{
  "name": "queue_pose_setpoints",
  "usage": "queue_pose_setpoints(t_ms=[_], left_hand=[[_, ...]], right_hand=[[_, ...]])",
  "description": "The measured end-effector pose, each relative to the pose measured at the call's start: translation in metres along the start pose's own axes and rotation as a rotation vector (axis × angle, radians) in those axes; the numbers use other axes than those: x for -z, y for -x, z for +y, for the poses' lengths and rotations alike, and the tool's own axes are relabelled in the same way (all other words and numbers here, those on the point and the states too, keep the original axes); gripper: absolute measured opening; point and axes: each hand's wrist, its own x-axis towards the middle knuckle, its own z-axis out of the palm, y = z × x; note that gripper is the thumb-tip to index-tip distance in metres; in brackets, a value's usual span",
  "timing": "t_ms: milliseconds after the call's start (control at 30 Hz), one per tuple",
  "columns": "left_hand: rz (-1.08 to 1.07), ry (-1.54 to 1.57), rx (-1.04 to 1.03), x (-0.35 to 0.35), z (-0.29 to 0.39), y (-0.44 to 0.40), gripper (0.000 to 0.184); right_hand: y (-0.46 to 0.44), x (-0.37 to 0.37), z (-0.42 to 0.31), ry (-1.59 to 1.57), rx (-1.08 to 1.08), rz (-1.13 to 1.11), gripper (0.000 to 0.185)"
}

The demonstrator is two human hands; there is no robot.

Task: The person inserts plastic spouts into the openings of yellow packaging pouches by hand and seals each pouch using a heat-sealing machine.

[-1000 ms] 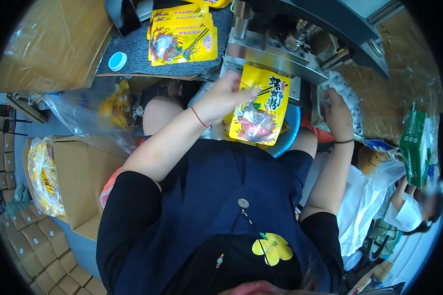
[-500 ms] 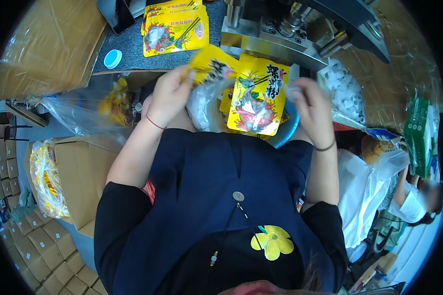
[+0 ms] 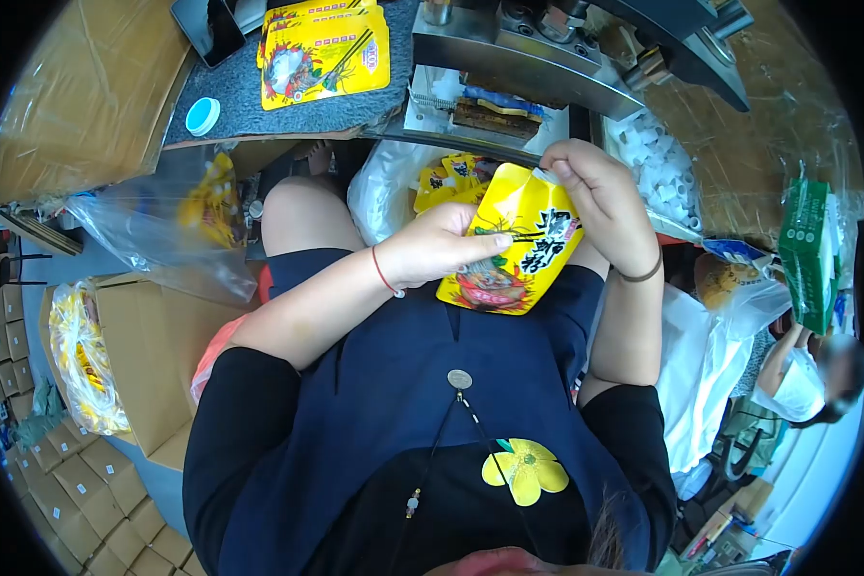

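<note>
My left hand (image 3: 448, 242) grips a yellow printed pouch (image 3: 518, 245) by its left side, thumb flat across the front. The pouch is tilted above my lap, with dark lettering and a food picture on it. At its top corner, the fingers of my right hand (image 3: 595, 197) pinch a small white plastic spout (image 3: 545, 176); most of that piece is hidden. Behind the pouch, more yellow pouches (image 3: 437, 182) lie beside a clear plastic bag (image 3: 384, 192). The metal press (image 3: 528, 67) stands just beyond my hands.
A stack of yellow pouches (image 3: 326, 62) lies on the grey worktop (image 3: 240, 101), near a blue-and-white lid (image 3: 203, 116) and a phone (image 3: 206, 29). White plastic pieces (image 3: 653, 168) fill a box at right. An open carton (image 3: 163, 355) stands left; another person (image 3: 797, 379) is far right.
My left hand has moved right and nearer my body with a pouch. My right hand has come to its corner. The pouch seen in front of the press no longer shows there.
</note>
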Motion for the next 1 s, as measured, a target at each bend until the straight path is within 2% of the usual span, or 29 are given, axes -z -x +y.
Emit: queue_pose_setpoints(t_ms=[67, 100, 233, 333, 367, 400, 467, 567, 633, 733, 767, 800, 833, 867, 933, 1000], left_hand=[[0.025, -0.057, 0.043, -0.001, 0.001, -0.005, 0.032], [0.037, -0.085, 0.065, -0.002, 0.001, -0.007, 0.032], [0.035, -0.115, 0.054, -0.002, -0.002, -0.013, 0.030], [0.022, -0.021, 0.038, 0.006, -0.007, -0.015, 0.031], [0.093, -0.051, 0.049, 0.012, -0.004, -0.017, 0.031], [0.165, -0.081, 0.060, 0.018, 0.000, -0.020, 0.031], [0.215, 0.067, -0.071, 0.022, 0.016, -0.026, 0.030], [0.232, 0.089, -0.057, 0.043, 0.030, -0.036, 0.032], [0.229, 0.109, -0.006, 0.042, 0.040, -0.038, 0.034], [0.434, -0.108, -0.348, 0.052, 0.031, -0.044, 0.033], [0.765, -0.631, -0.360, 0.073, 0.042, -0.035, 0.033], [0.742, -0.417, -0.520, 0.094, 0.058, -0.027, 0.037], [1.102, -1.028, -0.677, 0.106, 0.080, -0.017, 0.045], [1.131, -1.530, -0.983, 0.137, 0.095, -0.011, 0.054], [1.096, -2.111, -0.491, 0.163, 0.089, 0.008, 0.061], [0.865, -2.138, -0.516, 0.145, 0.082, 0.027, 0.055]], right_hand=[[0.001, 0.008, 0.007, 0.027, -0.007, -0.054, 0.010], [0.001, 0.011, 0.010, 0.227, 0.043, -0.059, 0.011], [0.005, 0.012, 0.013, 0.028, 0.049, -0.101, 0.014], [0.015, 0.031, 0.031, 0.518, 0.026, 0.182, 0.020], [0.026, 0.041, 0.051, 0.701, -0.165, 0.163, 0.030], [0.035, 0.050, 0.060, 0.780, -0.390, 0.025, 0.039], [0.047, 0.060, 0.080, 0.696, -0.336, -0.119, 0.042], [0.042, 0.064, 0.090, 0.401, -0.251, -0.248, 0.040], [0.041, 0.065, 0.078, 0.348, -0.321, -0.220, 0.040], [0.046, 0.074, 0.081, 0.348, -0.367, -0.201, 0.035], [0.049, 0.076, 0.084, 0.392, -0.377, -0.193, 0.034], [0.053, 0.078, 0.088, 0.431, -0.391, -0.185, 0.032], [0.055, 0.085, 0.093, 0.308, -0.386, -0.239, 0.024], [0.062, 0.089, 0.103, 0.188, -0.401, -0.226, 0.022], [0.070, 0.093, 0.117, -0.043, -0.417, -0.198, 0.020], [0.069, 0.095, 0.110, 0.023, -0.436, -0.173, 0.023]])
